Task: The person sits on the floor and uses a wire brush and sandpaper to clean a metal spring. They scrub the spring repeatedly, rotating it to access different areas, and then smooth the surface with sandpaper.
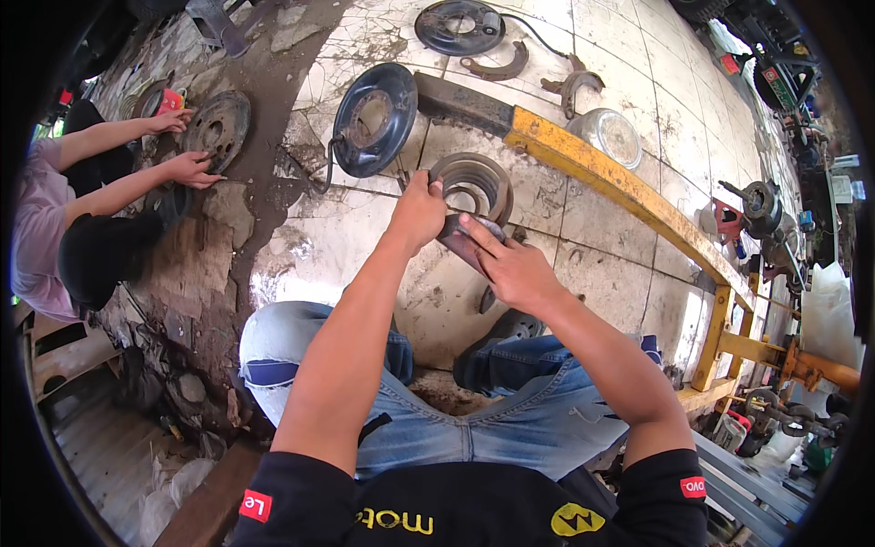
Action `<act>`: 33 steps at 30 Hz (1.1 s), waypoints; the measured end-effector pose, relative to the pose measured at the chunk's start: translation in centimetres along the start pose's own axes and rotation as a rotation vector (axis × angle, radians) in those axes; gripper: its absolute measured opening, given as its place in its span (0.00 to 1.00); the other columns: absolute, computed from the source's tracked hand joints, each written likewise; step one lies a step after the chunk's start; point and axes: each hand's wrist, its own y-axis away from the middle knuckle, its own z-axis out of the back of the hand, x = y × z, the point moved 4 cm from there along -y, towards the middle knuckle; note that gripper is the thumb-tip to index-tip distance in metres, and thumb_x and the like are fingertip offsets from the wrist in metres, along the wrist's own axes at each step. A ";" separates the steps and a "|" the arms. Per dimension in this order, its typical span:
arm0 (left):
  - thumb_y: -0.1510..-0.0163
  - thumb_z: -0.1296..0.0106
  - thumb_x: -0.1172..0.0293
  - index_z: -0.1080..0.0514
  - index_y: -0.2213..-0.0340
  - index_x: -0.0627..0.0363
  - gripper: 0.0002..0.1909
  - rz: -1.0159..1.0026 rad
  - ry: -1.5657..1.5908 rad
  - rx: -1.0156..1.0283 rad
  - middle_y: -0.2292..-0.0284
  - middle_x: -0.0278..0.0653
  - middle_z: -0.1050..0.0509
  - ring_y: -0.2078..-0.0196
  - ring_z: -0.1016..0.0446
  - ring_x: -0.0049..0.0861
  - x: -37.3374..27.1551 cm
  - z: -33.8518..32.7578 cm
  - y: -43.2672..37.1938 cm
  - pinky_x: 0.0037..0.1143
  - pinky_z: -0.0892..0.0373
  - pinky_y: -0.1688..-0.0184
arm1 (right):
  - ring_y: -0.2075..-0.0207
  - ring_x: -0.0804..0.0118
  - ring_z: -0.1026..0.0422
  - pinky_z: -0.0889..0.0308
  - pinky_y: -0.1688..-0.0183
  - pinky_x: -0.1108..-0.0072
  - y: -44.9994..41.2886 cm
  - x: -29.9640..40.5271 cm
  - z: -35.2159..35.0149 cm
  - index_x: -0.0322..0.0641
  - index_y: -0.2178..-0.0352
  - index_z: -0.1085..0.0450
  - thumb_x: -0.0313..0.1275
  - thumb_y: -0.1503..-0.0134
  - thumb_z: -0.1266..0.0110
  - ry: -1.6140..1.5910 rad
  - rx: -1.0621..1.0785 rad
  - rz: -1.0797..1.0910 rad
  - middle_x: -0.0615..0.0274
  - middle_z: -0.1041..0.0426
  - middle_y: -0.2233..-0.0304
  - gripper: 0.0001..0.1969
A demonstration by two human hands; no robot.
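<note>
My left hand [420, 212] grips the far end of a curved, dark brown brake shoe [459, 247] held above my knees. My right hand [523, 273] has its thumb and fingers around the near side of the same piece, and its fingers lie over a greyish upper face. Whether a thin sheet is under those fingers I cannot tell. Just beyond both hands, a rusty coil spring [502, 184] stands on the tiled floor [608, 267]. Part of a dark curved piece [487, 299] shows below my right hand.
Beyond stand a black brake backing plate [345, 130] and another plate [434, 31]. Rusty brake shoes [502, 68] lie near a round metal tin [618, 137]. A yellow steel beam [615, 184] crosses the right side. At left, another person's hands [188, 167] touch a rusty disc [232, 123].
</note>
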 end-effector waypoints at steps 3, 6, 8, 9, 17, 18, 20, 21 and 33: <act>0.36 0.63 0.65 0.35 0.58 0.66 0.15 -0.019 -0.047 0.010 0.60 0.60 0.27 0.56 0.28 0.52 -0.1 0.1 -0.4 0.38 0.35 0.53 | 0.64 0.52 0.23 0.25 0.67 0.68 -0.6 -3.8 1.8 0.46 0.45 0.36 0.27 0.46 0.51 -0.143 -0.132 -0.330 0.66 0.48 0.35 0.24; 0.36 0.63 0.64 0.35 0.58 0.66 0.15 0.008 -0.103 0.036 0.60 0.61 0.28 0.55 0.28 0.52 -0.3 0.2 -0.2 0.38 0.36 0.52 | 0.64 0.50 0.24 0.25 0.66 0.68 -0.4 -2.1 0.9 0.44 0.45 0.37 0.28 0.42 0.54 -0.027 -0.058 -0.112 0.64 0.48 0.35 0.22; 0.36 0.63 0.64 0.35 0.58 0.66 0.16 -0.015 -0.086 0.033 0.60 0.60 0.28 0.55 0.28 0.52 -0.4 0.3 -0.5 0.37 0.36 0.52 | 0.65 0.52 0.23 0.26 0.68 0.65 0.0 -1.1 -0.3 0.40 0.45 0.38 0.30 0.43 0.53 0.004 -0.113 0.036 0.67 0.48 0.35 0.23; 0.36 0.63 0.64 0.35 0.57 0.66 0.16 -0.012 -0.083 0.022 0.60 0.60 0.28 0.55 0.28 0.52 0.1 0.6 -0.5 0.37 0.36 0.52 | 0.65 0.52 0.23 0.26 0.68 0.65 -0.5 -2.1 0.2 0.40 0.45 0.38 0.29 0.44 0.53 -0.065 -0.148 -0.081 0.67 0.48 0.35 0.23; 0.36 0.63 0.66 0.35 0.57 0.67 0.15 0.117 0.056 0.046 0.60 0.58 0.27 0.56 0.27 0.46 -0.1 -1.0 0.6 0.35 0.35 0.54 | 0.67 0.48 0.24 0.28 0.66 0.63 -0.3 -2.5 0.9 0.37 0.44 0.41 0.36 0.40 0.52 -0.142 -0.078 -0.166 0.68 0.51 0.34 0.25; 0.36 0.63 0.66 0.36 0.56 0.67 0.15 0.170 0.101 0.069 0.60 0.58 0.27 0.57 0.27 0.45 -0.8 -1.0 1.3 0.35 0.34 0.54 | 0.66 0.47 0.25 0.28 0.65 0.62 -0.5 -3.4 1.9 0.36 0.43 0.42 0.36 0.41 0.52 -0.170 -0.045 -0.220 0.67 0.52 0.34 0.26; 0.36 0.63 0.65 0.37 0.54 0.67 0.17 0.192 0.127 0.070 0.64 0.55 0.26 0.62 0.25 0.42 -1.0 -1.4 1.8 0.34 0.33 0.58 | 0.63 0.45 0.25 0.28 0.64 0.61 -0.4 -3.6 1.9 0.37 0.42 0.44 0.37 0.40 0.53 -0.215 -0.008 -0.322 0.68 0.53 0.33 0.27; 0.35 0.63 0.65 0.36 0.55 0.67 0.16 0.156 0.094 0.035 0.65 0.54 0.25 0.63 0.25 0.42 -0.5 -1.5 1.5 0.34 0.33 0.59 | 0.64 0.45 0.25 0.28 0.64 0.61 -0.1 -3.0 1.6 0.38 0.41 0.45 0.38 0.39 0.54 -0.207 0.005 -0.264 0.66 0.53 0.33 0.27; 0.35 0.68 0.54 0.39 0.56 0.62 0.21 -0.048 -0.320 -0.123 0.65 0.66 0.26 0.60 0.28 0.62 -0.2 -0.9 1.2 0.48 0.35 0.57 | 0.61 0.50 0.24 0.28 0.63 0.61 1.8 -1.6 3.0 0.43 0.39 0.47 0.48 0.37 0.61 -0.162 0.056 -0.240 0.67 0.52 0.34 0.30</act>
